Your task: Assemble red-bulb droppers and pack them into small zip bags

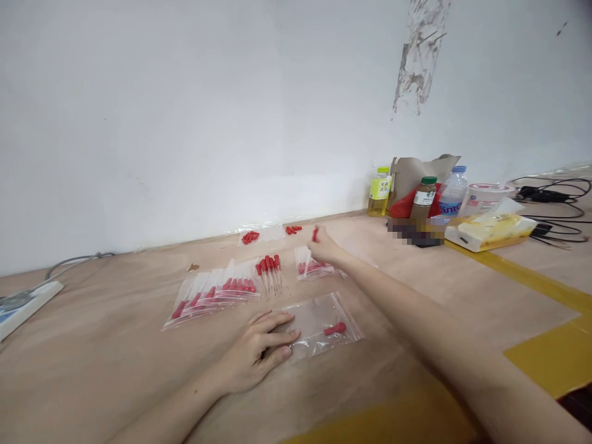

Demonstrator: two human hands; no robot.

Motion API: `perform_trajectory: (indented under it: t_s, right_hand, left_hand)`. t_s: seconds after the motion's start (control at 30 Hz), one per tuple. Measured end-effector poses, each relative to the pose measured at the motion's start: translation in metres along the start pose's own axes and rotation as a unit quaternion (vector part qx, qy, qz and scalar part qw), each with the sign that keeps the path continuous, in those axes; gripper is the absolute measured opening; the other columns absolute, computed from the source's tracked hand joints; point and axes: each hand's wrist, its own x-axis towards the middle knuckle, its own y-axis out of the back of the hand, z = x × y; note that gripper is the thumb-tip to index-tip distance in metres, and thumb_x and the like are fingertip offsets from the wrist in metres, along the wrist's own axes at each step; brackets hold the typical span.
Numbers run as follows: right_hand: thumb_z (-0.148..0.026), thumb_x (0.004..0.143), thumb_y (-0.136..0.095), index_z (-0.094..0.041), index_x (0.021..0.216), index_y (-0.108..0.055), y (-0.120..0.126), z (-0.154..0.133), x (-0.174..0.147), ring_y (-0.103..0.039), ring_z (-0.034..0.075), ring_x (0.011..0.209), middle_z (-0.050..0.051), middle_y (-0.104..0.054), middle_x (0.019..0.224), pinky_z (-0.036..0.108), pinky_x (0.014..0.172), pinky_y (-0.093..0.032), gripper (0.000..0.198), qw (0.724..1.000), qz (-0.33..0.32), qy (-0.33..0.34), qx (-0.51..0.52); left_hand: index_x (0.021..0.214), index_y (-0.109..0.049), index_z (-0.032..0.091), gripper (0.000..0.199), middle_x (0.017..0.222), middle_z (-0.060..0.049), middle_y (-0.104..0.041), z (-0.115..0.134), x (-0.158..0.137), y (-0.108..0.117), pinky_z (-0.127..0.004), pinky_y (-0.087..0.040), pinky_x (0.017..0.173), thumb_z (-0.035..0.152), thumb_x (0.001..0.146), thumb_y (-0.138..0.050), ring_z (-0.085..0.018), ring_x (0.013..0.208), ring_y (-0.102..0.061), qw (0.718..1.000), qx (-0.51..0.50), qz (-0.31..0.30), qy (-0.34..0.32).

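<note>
My left hand (pixel 263 345) lies on the table with its fingers stretched out over the left edge of a clear zip bag (pixel 309 311). A red rubber-like piece (pixel 335 328) sits in or on that bag, near its right end. Farther back, my right hand (pixel 324 246) pinches a small red piece (pixel 315 234). Beneath that hand is another clear bag (pixel 308 264) with red pieces inside. Several red-handled tools with thin metal shafts (pixel 271 271) lie side by side left of it. Overlapping filled zip bags (pixel 213 293) lie farther left.
Two small piles of red pieces, one left (pixel 250 237) and one right (pixel 293 230), lie near the wall. At right are bottles (pixel 379 192), a tissue pack (pixel 493 231), a tub (pixel 485 198) and black cables (pixel 550 194). A power strip (pixel 32 305) lies far left.
</note>
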Motion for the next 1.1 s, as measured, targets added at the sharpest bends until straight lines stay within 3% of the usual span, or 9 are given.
perform_trajectory:
  t_s: [0.07, 0.17, 0.33, 0.6, 0.73, 0.83, 0.9, 1.0, 1.1]
  right_hand:
    - [-0.011, 0.068, -0.043, -0.015, 0.121, -0.025, 0.031, 0.016, -0.028, -0.043, 0.009, 0.037, -0.007, -0.045, 0.052, 0.019, 0.037, -0.034, 0.056, 0.998, 0.043, -0.002, 0.046]
    - [-0.013, 0.065, -0.042, -0.016, 0.117, -0.025, 0.063, 0.042, -0.069, -0.040, 0.008, 0.036, -0.010, -0.041, 0.046, 0.017, 0.036, -0.032, 0.055, 0.987, 0.095, -0.027, 0.127]
    - [-0.016, 0.062, -0.050, -0.021, 0.106, -0.030, 0.072, 0.065, -0.103, -0.049, 0.009, 0.044, -0.009, -0.047, 0.055, 0.019, 0.041, -0.041, 0.049, 0.964, 0.149, -0.064, 0.212]
    - [-0.014, 0.067, -0.054, -0.023, 0.097, -0.031, 0.051, 0.062, -0.109, -0.053, 0.009, 0.047, -0.008, -0.049, 0.058, 0.021, 0.046, -0.045, 0.039, 0.950, 0.099, -0.085, 0.284]
    - [-0.023, 0.073, -0.054, -0.021, 0.089, -0.038, 0.055, 0.059, -0.115, -0.058, 0.010, 0.060, -0.004, -0.054, 0.066, 0.026, 0.060, -0.048, 0.022, 0.938, 0.001, -0.112, 0.329]
    - [-0.032, 0.070, -0.061, -0.018, 0.086, -0.049, 0.068, 0.060, -0.116, -0.057, 0.010, 0.062, -0.002, -0.056, 0.070, 0.026, 0.063, -0.046, 0.025, 0.957, -0.120, -0.085, 0.249]
    - [-0.035, 0.066, -0.065, -0.016, 0.086, -0.057, 0.075, 0.061, -0.116, -0.052, 0.008, 0.058, -0.001, -0.056, 0.072, 0.023, 0.058, -0.042, 0.028, 0.974, -0.179, -0.024, 0.139]
    - [-0.035, 0.065, -0.066, -0.017, 0.086, -0.065, 0.077, 0.061, -0.115, -0.041, 0.006, 0.055, -0.001, -0.052, 0.071, 0.020, 0.050, -0.034, 0.027, 0.977, -0.196, 0.081, -0.009]
    - [-0.032, 0.067, -0.064, -0.018, 0.085, -0.067, 0.067, 0.056, -0.116, -0.037, 0.006, 0.055, -0.001, -0.049, 0.071, 0.019, 0.049, -0.031, 0.023, 0.970, -0.186, 0.141, -0.065]
  left_hand:
    - [0.121, -0.047, 0.032, 0.034, 0.131, -0.001, -0.041, 0.000, 0.000, -0.001, -0.043, -0.029, 0.100, 0.035, 0.088, -0.041, -0.022, 0.120, -0.037, 1.000, 0.004, 0.011, 0.000]
    - [0.123, -0.045, 0.032, 0.036, 0.131, -0.002, -0.041, -0.001, 0.000, -0.001, -0.042, -0.031, 0.099, 0.034, 0.088, -0.041, -0.021, 0.119, -0.038, 1.000, 0.007, 0.014, -0.001]
    - [0.123, -0.045, 0.034, 0.035, 0.132, -0.001, -0.040, -0.004, 0.002, -0.001, -0.042, -0.033, 0.098, 0.032, 0.088, -0.041, -0.022, 0.119, -0.038, 1.000, 0.001, 0.003, -0.006]
    - [0.122, -0.045, 0.035, 0.035, 0.132, -0.001, -0.040, -0.004, 0.003, -0.001, -0.041, -0.035, 0.097, 0.031, 0.088, -0.040, -0.022, 0.118, -0.039, 1.000, 0.003, 0.001, -0.006]
    - [0.127, -0.038, 0.033, 0.040, 0.133, -0.001, -0.040, -0.003, 0.002, 0.000, -0.042, -0.033, 0.099, 0.033, 0.088, -0.041, -0.023, 0.120, -0.037, 1.000, 0.005, 0.007, 0.004]
    - [0.132, -0.029, 0.030, 0.048, 0.133, -0.002, -0.039, -0.002, 0.001, 0.001, -0.042, -0.032, 0.099, 0.035, 0.086, -0.043, -0.023, 0.120, -0.037, 1.000, -0.003, 0.015, 0.015]
    - [0.133, -0.026, 0.029, 0.050, 0.134, -0.002, -0.038, -0.001, 0.001, 0.001, -0.042, -0.032, 0.100, 0.035, 0.086, -0.043, -0.022, 0.120, -0.037, 1.000, -0.005, 0.018, 0.014]
    - [0.133, -0.026, 0.028, 0.050, 0.134, -0.003, -0.039, -0.001, 0.002, 0.001, -0.041, -0.032, 0.100, 0.035, 0.086, -0.043, -0.022, 0.120, -0.037, 1.000, -0.003, 0.018, 0.008]
    - [0.132, -0.028, 0.027, 0.049, 0.133, -0.004, -0.040, 0.000, 0.003, 0.001, -0.041, -0.031, 0.100, 0.035, 0.086, -0.043, -0.022, 0.120, -0.037, 1.000, 0.002, 0.016, 0.007]
